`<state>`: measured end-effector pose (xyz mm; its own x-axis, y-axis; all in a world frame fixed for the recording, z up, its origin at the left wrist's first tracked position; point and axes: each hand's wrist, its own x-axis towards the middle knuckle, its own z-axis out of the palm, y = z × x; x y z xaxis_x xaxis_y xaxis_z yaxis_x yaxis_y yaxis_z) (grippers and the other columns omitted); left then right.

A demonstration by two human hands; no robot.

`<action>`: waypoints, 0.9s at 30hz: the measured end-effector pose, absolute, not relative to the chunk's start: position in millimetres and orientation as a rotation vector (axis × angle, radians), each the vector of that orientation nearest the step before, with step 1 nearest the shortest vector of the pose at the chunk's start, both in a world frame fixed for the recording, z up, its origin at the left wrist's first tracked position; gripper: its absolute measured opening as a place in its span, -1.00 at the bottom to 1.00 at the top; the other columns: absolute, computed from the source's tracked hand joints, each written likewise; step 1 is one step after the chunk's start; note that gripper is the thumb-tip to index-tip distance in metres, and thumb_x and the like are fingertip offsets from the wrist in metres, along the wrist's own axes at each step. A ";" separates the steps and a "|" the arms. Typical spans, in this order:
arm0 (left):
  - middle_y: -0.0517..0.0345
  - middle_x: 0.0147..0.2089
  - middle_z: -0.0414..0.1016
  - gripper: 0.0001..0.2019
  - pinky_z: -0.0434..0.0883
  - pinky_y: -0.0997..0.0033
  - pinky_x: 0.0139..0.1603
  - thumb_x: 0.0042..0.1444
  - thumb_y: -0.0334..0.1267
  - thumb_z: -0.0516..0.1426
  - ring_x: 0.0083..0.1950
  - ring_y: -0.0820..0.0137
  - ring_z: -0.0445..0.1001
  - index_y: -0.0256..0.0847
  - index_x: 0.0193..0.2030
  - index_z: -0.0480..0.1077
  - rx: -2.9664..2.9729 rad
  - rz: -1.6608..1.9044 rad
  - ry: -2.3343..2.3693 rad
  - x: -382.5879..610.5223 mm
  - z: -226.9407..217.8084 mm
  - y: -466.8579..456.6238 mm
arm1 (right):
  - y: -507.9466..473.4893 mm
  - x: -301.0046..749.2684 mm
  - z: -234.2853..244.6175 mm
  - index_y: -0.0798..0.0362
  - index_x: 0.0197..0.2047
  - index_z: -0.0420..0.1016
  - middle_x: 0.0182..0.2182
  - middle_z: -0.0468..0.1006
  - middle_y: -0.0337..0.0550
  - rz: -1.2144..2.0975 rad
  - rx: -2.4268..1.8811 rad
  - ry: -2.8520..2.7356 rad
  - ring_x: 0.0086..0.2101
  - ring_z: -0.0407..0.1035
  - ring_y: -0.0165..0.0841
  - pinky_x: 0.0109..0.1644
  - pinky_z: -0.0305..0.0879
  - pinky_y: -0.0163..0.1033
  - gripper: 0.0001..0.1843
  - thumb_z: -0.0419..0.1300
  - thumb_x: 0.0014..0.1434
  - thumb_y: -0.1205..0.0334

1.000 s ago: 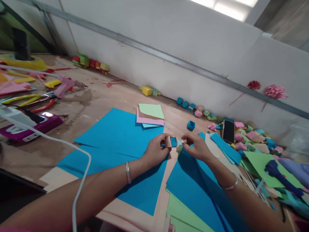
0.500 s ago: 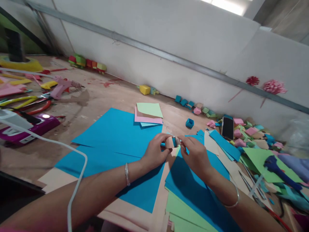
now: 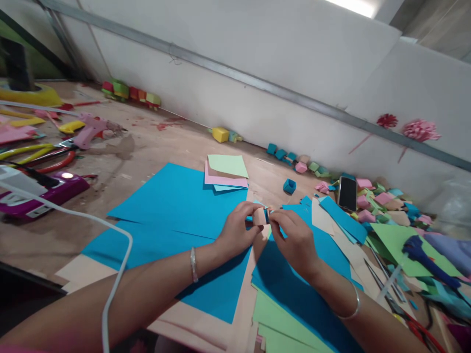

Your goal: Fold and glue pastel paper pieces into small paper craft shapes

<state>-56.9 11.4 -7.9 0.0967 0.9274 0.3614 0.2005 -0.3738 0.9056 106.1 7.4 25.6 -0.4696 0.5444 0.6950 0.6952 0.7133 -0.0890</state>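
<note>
Between my hands is a small folded paper box point(image 3: 259, 216), peach on the side toward me with some blue at its right. My left hand point(image 3: 237, 228) pinches its left side between thumb and fingers. The fingers of my right hand point(image 3: 296, 238) are closed at the box's right edge, partly hiding it. Both hands are just above blue paper sheets point(image 3: 206, 279) spread on the table. Behind the hands lie a stack of small green, pink and blue paper squares point(image 3: 228, 166) and an open blue paper box point(image 3: 289, 186).
A pink glue gun point(image 3: 90, 131), scissors point(image 3: 40, 154) and a purple device point(image 3: 47, 193) lie at left, with a white cable point(image 3: 127, 255) crossing my left forearm. Right of the hands are a phone point(image 3: 347, 193), folded paper pieces point(image 3: 382, 199), tweezers point(image 3: 375, 274) and a dark blue glue gun point(image 3: 430, 260).
My right hand has shifted slightly left, its fingers closer against the right edge of the small box. My left hand keeps its pinch in nearly the same place.
</note>
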 end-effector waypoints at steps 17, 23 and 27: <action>0.03 -0.01 0.40 -0.61 0.56 0.43 -0.16 -0.08 -0.53 0.16 0.04 0.29 0.43 -0.20 -0.06 0.43 1.622 1.313 1.080 -56.8 -11.6 12.1 | 3.6 111.8 18.4 0.10 -0.04 0.44 -0.32 0.61 -0.07 -0.278 -0.979 -2.213 -0.24 0.43 -0.25 -0.16 0.35 -0.14 -0.78 0.06 0.29 0.43; 0.01 -0.01 0.41 -0.63 0.55 0.45 -0.19 -0.07 -0.51 0.16 0.05 0.27 0.43 -0.21 -0.08 0.46 1.609 1.284 1.066 -56.2 -8.6 11.0 | 2.3 111.5 18.3 0.10 -0.02 0.43 -0.33 0.60 -0.07 -0.387 -0.896 -2.263 -0.26 0.43 -0.24 -0.19 0.32 -0.14 -0.76 0.04 0.30 0.43; 0.01 -0.02 0.41 -0.66 0.53 0.48 -0.23 -0.05 -0.48 0.18 0.02 0.28 0.45 -0.21 -0.08 0.46 1.590 1.299 1.069 -56.4 -9.0 11.3 | -1.3 110.5 19.0 0.14 0.03 0.40 -0.28 0.59 0.01 -0.416 -0.895 -2.307 -0.21 0.41 -0.21 -0.17 0.30 -0.11 -0.72 0.00 0.29 0.46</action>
<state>-56.4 11.3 -9.0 0.1142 0.9449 0.3069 0.1195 -0.3198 0.9399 110.5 -1.3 19.0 -0.5769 0.4946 0.6500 0.6904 0.7206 0.0645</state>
